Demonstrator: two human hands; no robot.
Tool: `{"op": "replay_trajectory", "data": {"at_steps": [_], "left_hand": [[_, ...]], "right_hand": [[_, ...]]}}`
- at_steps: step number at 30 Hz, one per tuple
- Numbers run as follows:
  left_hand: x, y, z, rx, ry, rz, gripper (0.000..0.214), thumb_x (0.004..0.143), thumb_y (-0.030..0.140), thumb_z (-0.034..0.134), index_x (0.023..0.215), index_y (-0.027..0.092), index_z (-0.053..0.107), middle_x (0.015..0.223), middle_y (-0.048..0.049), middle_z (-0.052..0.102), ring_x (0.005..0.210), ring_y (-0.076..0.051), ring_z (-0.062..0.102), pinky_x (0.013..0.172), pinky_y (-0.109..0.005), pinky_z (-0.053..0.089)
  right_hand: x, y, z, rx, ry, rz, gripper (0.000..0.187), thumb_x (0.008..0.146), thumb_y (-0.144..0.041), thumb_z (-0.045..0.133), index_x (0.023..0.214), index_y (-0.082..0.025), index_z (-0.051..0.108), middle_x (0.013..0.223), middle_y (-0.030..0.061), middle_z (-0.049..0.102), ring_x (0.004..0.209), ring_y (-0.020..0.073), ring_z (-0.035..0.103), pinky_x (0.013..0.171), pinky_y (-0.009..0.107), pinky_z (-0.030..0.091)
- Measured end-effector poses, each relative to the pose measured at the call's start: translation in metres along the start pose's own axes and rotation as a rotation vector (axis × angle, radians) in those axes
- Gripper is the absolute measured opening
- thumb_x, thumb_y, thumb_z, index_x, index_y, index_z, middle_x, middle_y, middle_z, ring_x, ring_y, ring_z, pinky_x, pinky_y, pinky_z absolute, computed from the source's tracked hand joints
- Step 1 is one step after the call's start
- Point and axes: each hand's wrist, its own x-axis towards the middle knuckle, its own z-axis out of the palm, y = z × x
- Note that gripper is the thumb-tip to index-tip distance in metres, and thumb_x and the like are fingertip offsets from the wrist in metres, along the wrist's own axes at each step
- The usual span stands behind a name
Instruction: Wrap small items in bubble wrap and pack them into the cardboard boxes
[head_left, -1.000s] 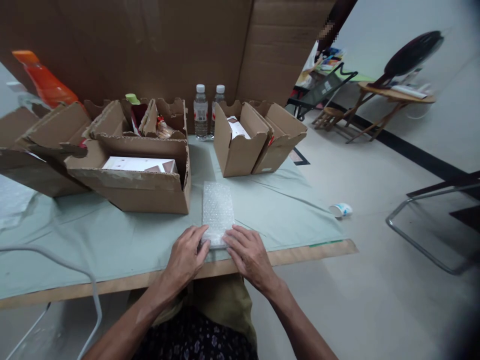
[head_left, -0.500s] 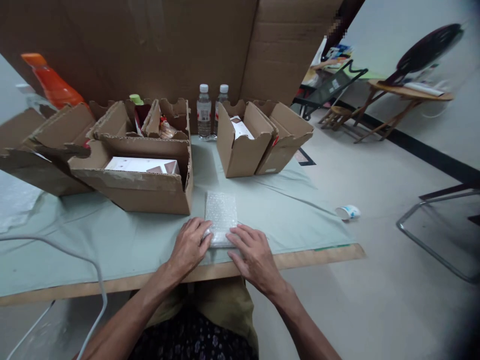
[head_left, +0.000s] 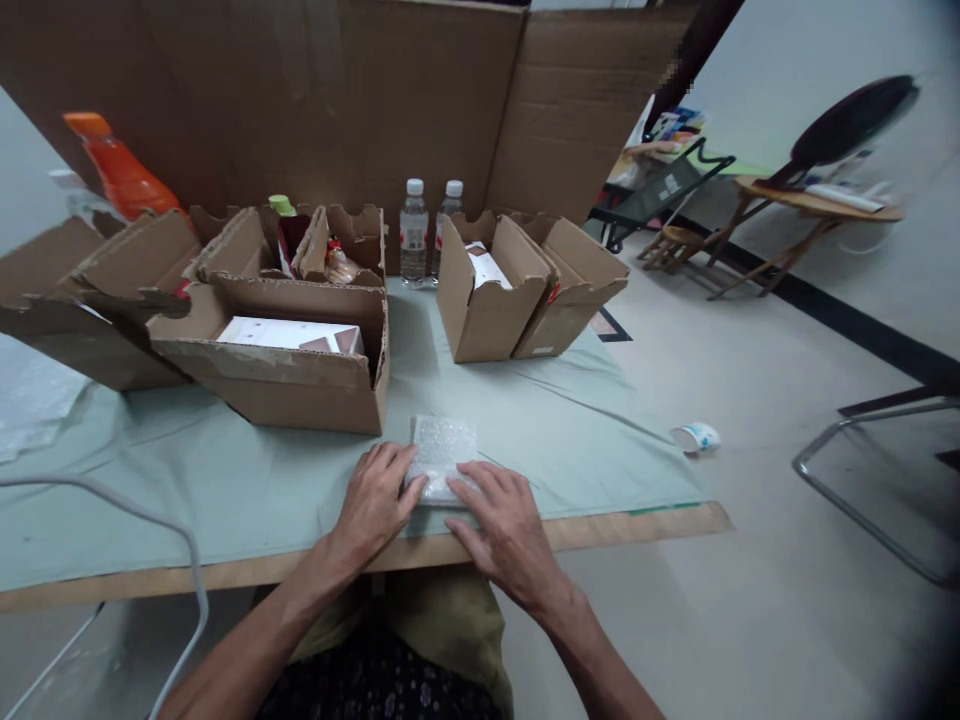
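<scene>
A small bundle of bubble wrap (head_left: 444, 445) lies on the pale green cloth of the table (head_left: 225, 490), close to the front edge. My left hand (head_left: 375, 500) grips its left near corner, fingers curled onto the wrap. From the right, my right hand (head_left: 502, 525) presses on the near edge of the bundle, fingers bent over it. What is inside the wrap is hidden.
Just behind the bundle stands an open cardboard box (head_left: 285, 385) holding a white box (head_left: 285, 335). More open boxes (head_left: 487, 300) and two water bottles (head_left: 413, 232) stand further back before a cardboard wall (head_left: 337, 90). A paper cup (head_left: 696, 437) lies on the floor at right.
The flat bubble wrap has grown shorter, rolled up away from me, and both hands have moved forward with it. The camera has shifted slightly.
</scene>
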Motion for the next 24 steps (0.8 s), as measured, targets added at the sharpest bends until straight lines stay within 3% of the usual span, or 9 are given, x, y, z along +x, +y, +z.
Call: {"op": "replay_trajectory", "data": {"at_steps": [3,7,9,11,14,18,20,22,24], "left_hand": [[-0.013,0.003,-0.006,-0.132,0.069,-0.119,0.035,0.094,0.033,0.055,0.125,0.017,0.062,0.108,-0.012,0.069,0.101,-0.026,0.065,0.091,-0.045,0.053],[-0.037,0.015,-0.016,-0.817,-0.002,-0.578,0.057,0.086,0.041,0.068,0.135,0.015,0.053,0.124,-0.0155,0.068,0.112,-0.026,0.067,0.097,-0.043,0.053],[-0.041,0.023,-0.016,-1.125,-0.102,-0.671,0.061,0.08,0.04,0.075,0.131,0.014,0.056,0.128,-0.0165,0.067,0.12,-0.028,0.064,0.105,-0.044,0.049],[-0.039,0.03,-0.015,-1.295,-0.132,-0.676,0.056,0.076,0.04,0.079,0.123,0.014,0.063,0.125,-0.0145,0.069,0.119,-0.027,0.063,0.108,-0.043,0.045],[-0.037,0.037,-0.013,-1.361,-0.083,-0.665,0.049,0.075,0.042,0.08,0.115,0.015,0.068,0.114,-0.011,0.073,0.111,-0.026,0.065,0.107,-0.042,0.045],[-0.044,0.038,-0.017,-1.398,-0.159,-0.63,0.047,0.077,0.045,0.078,0.112,0.015,0.069,0.102,-0.009,0.073,0.095,-0.023,0.066,0.089,-0.036,0.051],[-0.046,0.038,-0.021,-1.347,-0.225,-0.579,0.045,0.078,0.045,0.076,0.11,0.015,0.069,0.096,-0.0072,0.071,0.087,-0.02,0.063,0.081,-0.031,0.051],[-0.045,0.038,-0.024,-1.229,-0.265,-0.53,0.041,0.077,0.041,0.076,0.107,0.014,0.068,0.092,-0.0046,0.068,0.082,-0.017,0.06,0.075,-0.027,0.049],[-0.043,0.039,-0.027,-1.154,-0.319,-0.511,0.041,0.073,0.033,0.076,0.108,0.015,0.066,0.089,-0.0025,0.065,0.078,-0.015,0.057,0.069,-0.024,0.047]], "right_hand": [[0.009,0.007,0.008,0.026,-0.025,0.023,0.034,0.091,-0.015,0.06,0.123,-0.024,0.063,0.118,0.01,0.072,0.11,0.029,0.063,0.091,0.047,0.048],[0.012,0.0,0.011,0.206,0.135,0.184,0.026,0.095,-0.022,0.056,0.12,-0.023,0.063,0.111,0.0086,0.075,0.099,0.0256,0.068,0.085,0.041,0.053],[0.007,-0.015,0.009,0.33,0.137,0.259,0.022,0.096,-0.027,0.056,0.117,-0.023,0.063,0.107,0.0073,0.074,0.096,0.0239,0.068,0.083,0.037,0.055],[0.002,-0.03,0.007,0.408,0.106,0.265,0.018,0.097,-0.028,0.056,0.113,-0.025,0.065,0.105,0.0063,0.074,0.096,0.0233,0.067,0.083,0.036,0.055],[-0.005,-0.039,0.001,0.406,0.135,0.229,0.019,0.095,-0.032,0.06,0.111,-0.027,0.068,0.115,0.0081,0.071,0.108,0.0269,0.064,0.094,0.043,0.052],[-0.004,-0.03,-0.009,0.621,0.18,0.329,0.045,0.094,-0.051,0.058,0.13,-0.025,0.06,0.131,0.013,0.064,0.116,0.0294,0.063,0.096,0.044,0.053],[0.0,-0.028,-0.012,0.848,0.048,0.352,0.056,0.092,-0.058,0.057,0.134,-0.022,0.057,0.121,0.0126,0.069,0.104,0.0272,0.068,0.087,0.039,0.057],[0.003,-0.03,-0.013,0.945,-0.064,0.38,0.052,0.088,-0.06,0.063,0.123,-0.021,0.063,0.101,0.0086,0.072,0.09,0.0244,0.069,0.078,0.035,0.058],[0.005,-0.032,-0.012,0.907,-0.041,0.435,0.04,0.086,-0.056,0.067,0.102,-0.02,0.069,0.086,0.0049,0.071,0.079,0.0213,0.067,0.073,0.032,0.056]]}}
